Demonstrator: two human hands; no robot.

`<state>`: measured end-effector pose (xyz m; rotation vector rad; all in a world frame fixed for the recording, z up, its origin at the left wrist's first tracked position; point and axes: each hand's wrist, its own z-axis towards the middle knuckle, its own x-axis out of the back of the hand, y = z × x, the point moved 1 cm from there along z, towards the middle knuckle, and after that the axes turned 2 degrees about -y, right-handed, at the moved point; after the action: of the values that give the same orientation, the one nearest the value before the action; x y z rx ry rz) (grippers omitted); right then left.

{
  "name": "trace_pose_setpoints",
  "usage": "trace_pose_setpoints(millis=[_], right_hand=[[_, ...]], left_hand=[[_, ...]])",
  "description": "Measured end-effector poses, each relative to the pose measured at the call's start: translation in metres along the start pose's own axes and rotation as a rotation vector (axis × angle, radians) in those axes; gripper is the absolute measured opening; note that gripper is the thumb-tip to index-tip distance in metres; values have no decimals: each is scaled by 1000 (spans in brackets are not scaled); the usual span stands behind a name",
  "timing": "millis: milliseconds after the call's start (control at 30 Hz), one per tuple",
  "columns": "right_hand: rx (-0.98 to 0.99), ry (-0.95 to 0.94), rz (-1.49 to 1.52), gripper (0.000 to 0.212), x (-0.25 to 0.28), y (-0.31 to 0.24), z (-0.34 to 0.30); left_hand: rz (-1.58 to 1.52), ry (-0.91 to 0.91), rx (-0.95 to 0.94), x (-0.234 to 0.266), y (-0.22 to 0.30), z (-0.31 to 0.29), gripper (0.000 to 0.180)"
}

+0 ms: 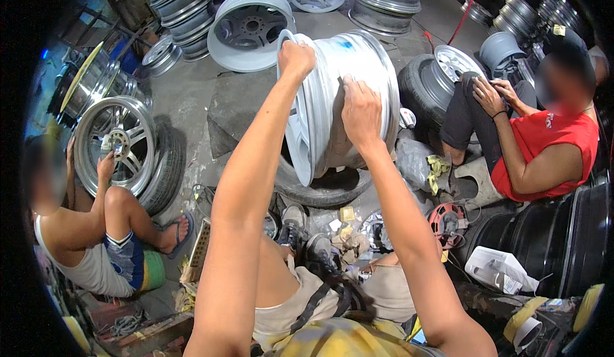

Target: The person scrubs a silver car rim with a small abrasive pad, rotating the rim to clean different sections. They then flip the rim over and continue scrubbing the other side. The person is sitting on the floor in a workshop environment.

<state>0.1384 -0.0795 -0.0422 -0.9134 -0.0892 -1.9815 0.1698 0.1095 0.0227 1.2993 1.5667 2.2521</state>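
A silver-grey wheel rim (326, 56) stands on its edge in front of me, resting on a tyre (332, 194) that lies flat. A blue smudge marks the top of its barrel. My left hand (297, 58) is closed over the upper left lip of the rim. On the barrel, my right hand (362, 111) presses with bent fingers held together. A dark grey patch shows along the barrel beside those fingertips; whether it is a thin sheet in the hand or shading I cannot make out.
At left a seated person holds a spoked wheel rim (115, 146); at right one in a red sleeveless top (550, 155) sits by a rim on a tyre (419, 85). Stacked rims (390, 2) stand behind. A plastic bag (412, 162) and a red cord reel (448, 223) lie at right.
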Motion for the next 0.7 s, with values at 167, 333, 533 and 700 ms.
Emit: trace_pose_setpoints(millis=[167, 333, 533, 700], right_hand=[[-30, 40, 34, 31, 4, -9, -23], [-9, 34, -3, 34, -5, 1, 10], [17, 50, 62, 31, 2, 2, -16], [6, 0, 59, 31, 9, -8, -23]], left_hand=[[32, 47, -29, 4, -3, 7, 44], [9, -4, -26, -1, -4, 11, 41], [30, 36, -33, -3, -3, 4, 42], [24, 13, -1, 4, -7, 2, 42]])
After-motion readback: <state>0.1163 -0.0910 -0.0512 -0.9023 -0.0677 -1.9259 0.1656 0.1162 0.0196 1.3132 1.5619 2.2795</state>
